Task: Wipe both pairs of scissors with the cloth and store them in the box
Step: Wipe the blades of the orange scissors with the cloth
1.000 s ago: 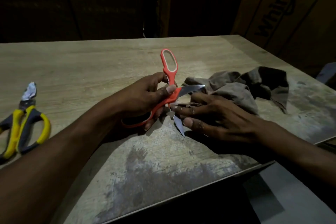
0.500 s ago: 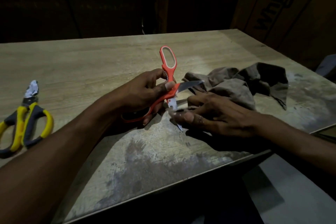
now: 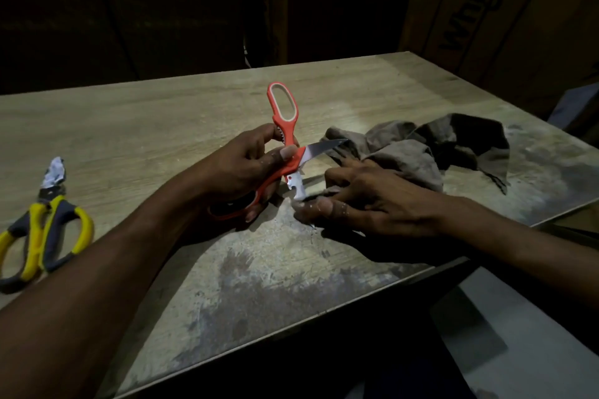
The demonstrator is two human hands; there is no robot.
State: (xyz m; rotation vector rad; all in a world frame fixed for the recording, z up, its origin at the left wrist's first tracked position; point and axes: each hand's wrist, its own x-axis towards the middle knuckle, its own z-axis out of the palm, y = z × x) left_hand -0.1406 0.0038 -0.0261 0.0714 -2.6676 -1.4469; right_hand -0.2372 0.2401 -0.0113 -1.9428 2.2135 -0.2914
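Orange-handled scissors [image 3: 285,152], blades splayed wide, sit gripped in the left hand [image 3: 240,172]; the right hand [image 3: 366,201] beside it pinches the lower steel blade against crumpled brown cloth [image 3: 418,152]. Yellow-grey scissors [image 3: 42,230] lie well left of the left hand on the scuffed wooden table [image 3: 162,126], and a cardboard carton [image 3: 505,10] beyond the right hand bears partly legible "Whirl" lettering.

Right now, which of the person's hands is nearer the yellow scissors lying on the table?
Left. The left hand grips the orange scissors mid-table, apart from the yellow scissors at the table's left edge. The right hand is farther off, beside the brown cloth.
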